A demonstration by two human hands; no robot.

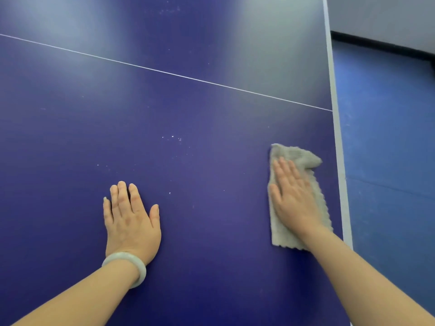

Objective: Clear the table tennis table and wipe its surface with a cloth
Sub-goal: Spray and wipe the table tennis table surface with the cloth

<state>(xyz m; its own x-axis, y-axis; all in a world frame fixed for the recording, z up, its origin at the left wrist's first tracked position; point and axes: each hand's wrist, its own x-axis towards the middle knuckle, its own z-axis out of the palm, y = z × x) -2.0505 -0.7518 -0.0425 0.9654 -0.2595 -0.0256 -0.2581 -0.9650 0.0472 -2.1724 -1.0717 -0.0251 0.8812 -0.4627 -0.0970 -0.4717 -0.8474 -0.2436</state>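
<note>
The dark blue table tennis table (188,102) fills the head view, with a thin white centre line running across it. A folded grey-beige cloth (303,158) lies flat near the table's right edge. My right hand (292,194) presses on the cloth with straight fingers, palm down. My left hand (131,220) rests flat on the bare table surface to the left, fingers straight, with a pale bangle on its wrist. A few small white specks (173,137) dot the surface between and beyond the hands.
The table's white-lined right edge (339,147) runs just right of the cloth. Beyond it lies a lighter blue floor (386,137), with a grey wall and dark skirting (381,44) at the top right.
</note>
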